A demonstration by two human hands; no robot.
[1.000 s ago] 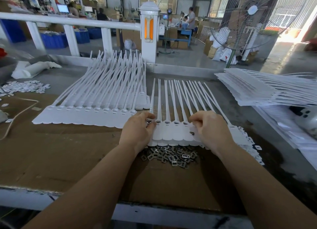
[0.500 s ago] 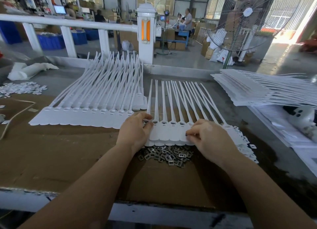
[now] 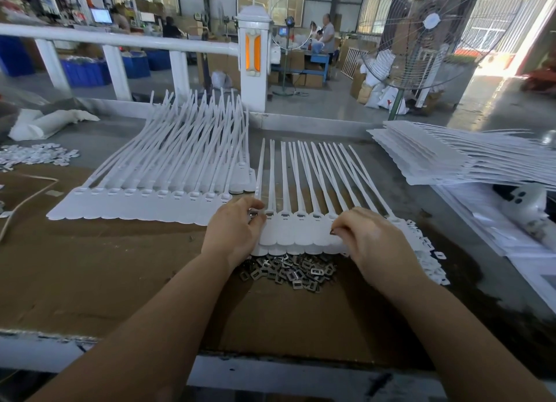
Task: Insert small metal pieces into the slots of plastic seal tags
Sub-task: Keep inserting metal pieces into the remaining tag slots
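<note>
Pinching metal pieces, left hand [image 3: 233, 227] and right hand [image 3: 368, 236] flank seal tags [image 3: 301, 233]; fan [image 3: 430, 34] behind.

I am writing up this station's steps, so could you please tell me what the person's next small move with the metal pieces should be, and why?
Probably press the metal piece pinched in the left hand down into the leftmost slot of the middle tag strip. The piece already sits at that slot, while the right hand pinches another small piece near the strip's right end. The loose pile of metal pieces lies just below for refills.
</note>
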